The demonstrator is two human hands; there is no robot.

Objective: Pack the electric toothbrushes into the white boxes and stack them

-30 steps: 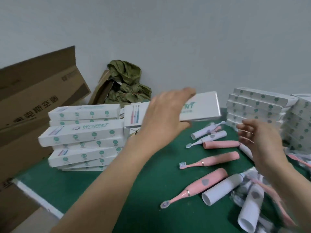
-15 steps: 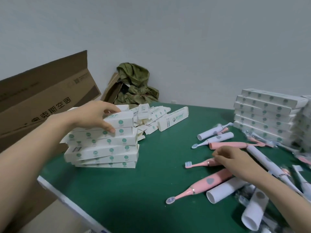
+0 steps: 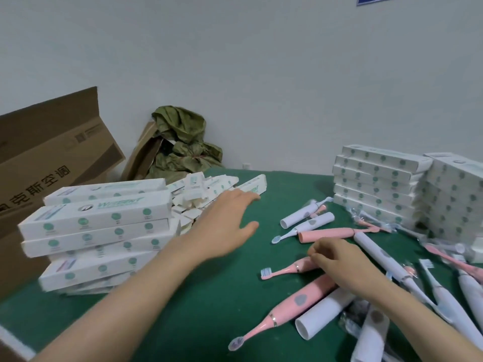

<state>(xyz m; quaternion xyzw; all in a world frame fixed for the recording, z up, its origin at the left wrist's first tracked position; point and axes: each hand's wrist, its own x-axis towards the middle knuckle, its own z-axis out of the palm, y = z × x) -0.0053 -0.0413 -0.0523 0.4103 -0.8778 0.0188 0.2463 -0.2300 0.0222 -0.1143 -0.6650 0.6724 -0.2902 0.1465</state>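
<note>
A: What could go wrong from here?

B: I see two risks. The stack of white boxes, just on the outer side of the left forearm, is not straight, and its layers are shifted. If the arm brushes it while reaching, some boxes may slide off. Also, the right grip lies among loose toothbrushes on the worktop. If it lifts carelessly, the wrist can push the large pink toothbrush directly under it, and that one may roll.

A: And the grips themselves?

B: The left grip is spread wide, with straight fingers, and it holds nothing. Its fingertips are just beside a single white box lying beyond them, but I cannot tell if they touch it. The right grip has its fingers curled, pinching the handle of a small pink toothbrush. The bristle head of this one points away, toward the left grip. It lies on the worktop and is not yet in any box.
</note>
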